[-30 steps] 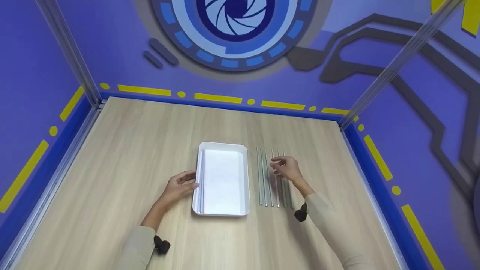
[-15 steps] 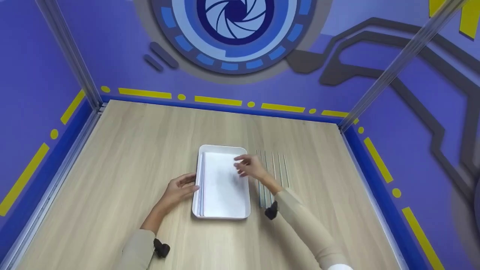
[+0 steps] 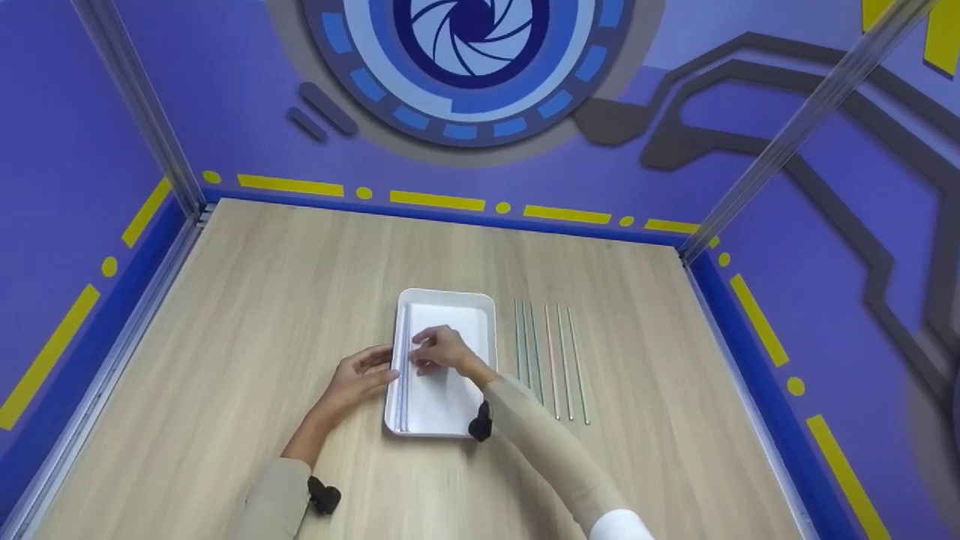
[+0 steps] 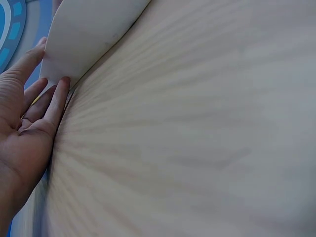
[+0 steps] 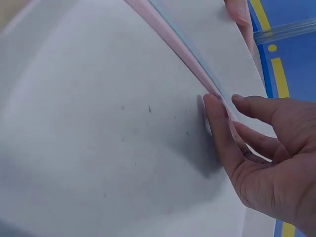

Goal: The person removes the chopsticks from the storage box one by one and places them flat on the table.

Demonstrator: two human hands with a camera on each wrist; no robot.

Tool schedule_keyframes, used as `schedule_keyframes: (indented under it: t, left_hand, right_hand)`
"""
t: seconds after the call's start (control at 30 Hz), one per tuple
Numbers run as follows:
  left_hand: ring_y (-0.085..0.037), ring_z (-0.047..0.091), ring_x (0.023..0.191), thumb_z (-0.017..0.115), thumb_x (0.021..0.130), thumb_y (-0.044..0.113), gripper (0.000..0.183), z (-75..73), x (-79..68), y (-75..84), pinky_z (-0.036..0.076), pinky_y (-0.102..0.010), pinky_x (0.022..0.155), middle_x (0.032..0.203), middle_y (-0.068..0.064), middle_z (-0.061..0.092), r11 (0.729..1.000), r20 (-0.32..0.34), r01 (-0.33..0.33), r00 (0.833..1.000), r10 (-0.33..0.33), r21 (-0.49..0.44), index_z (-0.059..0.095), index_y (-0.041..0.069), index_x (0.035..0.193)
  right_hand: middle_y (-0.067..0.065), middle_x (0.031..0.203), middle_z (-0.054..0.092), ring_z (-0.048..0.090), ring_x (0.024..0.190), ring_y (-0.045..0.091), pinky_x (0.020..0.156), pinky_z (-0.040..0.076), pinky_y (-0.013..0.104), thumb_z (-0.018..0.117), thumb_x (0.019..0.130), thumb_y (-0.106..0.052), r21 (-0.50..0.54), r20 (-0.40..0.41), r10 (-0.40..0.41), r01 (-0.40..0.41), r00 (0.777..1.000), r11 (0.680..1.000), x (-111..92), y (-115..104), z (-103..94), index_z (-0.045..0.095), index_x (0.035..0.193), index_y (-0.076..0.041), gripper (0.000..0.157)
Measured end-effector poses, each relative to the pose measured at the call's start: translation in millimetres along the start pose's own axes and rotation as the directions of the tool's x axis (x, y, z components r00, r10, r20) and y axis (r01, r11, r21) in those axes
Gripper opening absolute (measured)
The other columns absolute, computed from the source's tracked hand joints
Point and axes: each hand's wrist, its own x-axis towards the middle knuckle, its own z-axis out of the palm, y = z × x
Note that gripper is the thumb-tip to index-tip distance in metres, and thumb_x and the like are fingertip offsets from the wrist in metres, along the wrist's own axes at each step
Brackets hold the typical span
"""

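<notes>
A shallow white tray (image 3: 454, 409) stands lengthwise on the table. Along its left wall lie thin straight rods (image 3: 406, 397); the right wrist view shows a pink rod (image 5: 170, 39) beside a pale blue one. My left hand (image 3: 358, 379) holds the tray's left side, its thumb at the rim and fingers against the outer wall, as the left wrist view (image 4: 29, 133) shows. My right hand (image 3: 446, 351) is inside the tray, thumb and index fingertip on either side of the rods with a small gap showing; whether they touch them is unclear.
Several thin rods (image 3: 565, 360) lie side by side on the wooden table (image 3: 300, 262), right of the tray. Blue-purple panels (image 3: 247, 135) with metal corner posts enclose the back and sides.
My right hand has moved left from above the table rods, across the tray, to the rods at its left wall. My left hand has stayed at the tray.
</notes>
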Motion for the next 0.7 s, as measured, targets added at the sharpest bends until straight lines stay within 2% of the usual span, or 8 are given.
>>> schedule_keyframes:
  t: [0.2, 0.37, 0.47, 0.6, 0.7]
  left_hand:
    - [-0.039, 0.047, 0.141, 0.077, 0.091, 0.01, 0.062, -0.8, -0.2, 1.3, 0.053, -0.018, 0.101, 0.148, -0.025, 0.053, 0.999, -0.001, -0.012, 1.0, 0.012, 0.032, 0.051, -0.004, 0.145]
    - [-0.038, 0.049, 0.14, 0.078, 0.091, 0.012, 0.062, -0.8, 0.3, -0.3, 0.054, -0.019, 0.101, 0.148, -0.023, 0.054, 0.999, -0.002, 0.001, 1.0, -0.001, 0.043, 0.052, -0.001, 0.145]
    - [-0.037, 0.049, 0.14, 0.078, 0.091, 0.013, 0.063, -0.8, 1.2, -0.7, 0.054, -0.019, 0.1, 0.148, -0.023, 0.054, 0.999, 0.0, 0.004, 1.0, -0.004, 0.042, 0.051, -0.001, 0.146]
    - [-0.038, 0.049, 0.141, 0.078, 0.091, 0.013, 0.064, -0.9, 1.6, 0.4, 0.054, -0.017, 0.1, 0.148, -0.024, 0.054, 0.999, -0.005, 0.005, 1.0, -0.005, 0.051, 0.05, -0.002, 0.146]
    - [-0.039, 0.048, 0.141, 0.078, 0.091, 0.012, 0.065, -1.8, 1.6, 1.1, 0.053, -0.017, 0.1, 0.148, -0.025, 0.053, 0.999, -0.006, 0.011, 1.0, -0.011, 0.044, 0.05, -0.003, 0.146]
  right_hand:
    - [0.015, 0.086, 0.075, 0.078, 0.073, 0.03, 0.062, 0.064, 0.03, 0.077, 0.088, -0.001, -0.044, -0.036, -0.004, 0.002, 0.999, 0.999, 2.1, -1.8, 11.3, 0.063, 0.12, 0.006, 0.036]
    - [0.003, 0.075, 0.068, 0.073, 0.062, 0.021, 0.057, 0.063, 0.03, 0.079, 0.086, -0.001, -0.07, -0.05, 0.002, -0.005, 0.999, 0.998, 2.2, 0.5, 12.1, 0.064, 0.118, 0.004, 0.036]
    - [0.002, 0.074, 0.068, 0.072, 0.061, 0.02, 0.056, 0.063, 0.03, 0.08, 0.085, -0.002, -0.114, -0.061, -0.017, 0.01, 0.998, 0.993, 2.4, 0.6, 10.8, 0.065, 0.117, 0.004, 0.036]
    - [0.001, 0.072, 0.066, 0.07, 0.059, 0.019, 0.052, 0.061, 0.028, 0.081, 0.085, -0.005, -0.217, -0.088, -0.015, -0.004, 0.996, 0.976, 2.8, -1.3, 8.3, 0.067, 0.116, 0.0, 0.035]
    - [-0.001, 0.072, 0.063, 0.067, 0.055, 0.015, 0.048, 0.056, 0.023, 0.08, 0.085, -0.007, -0.318, -0.116, 0.012, -0.049, 0.993, 0.947, 2.3, -3.5, 7.1, 0.068, 0.118, -0.006, 0.035]
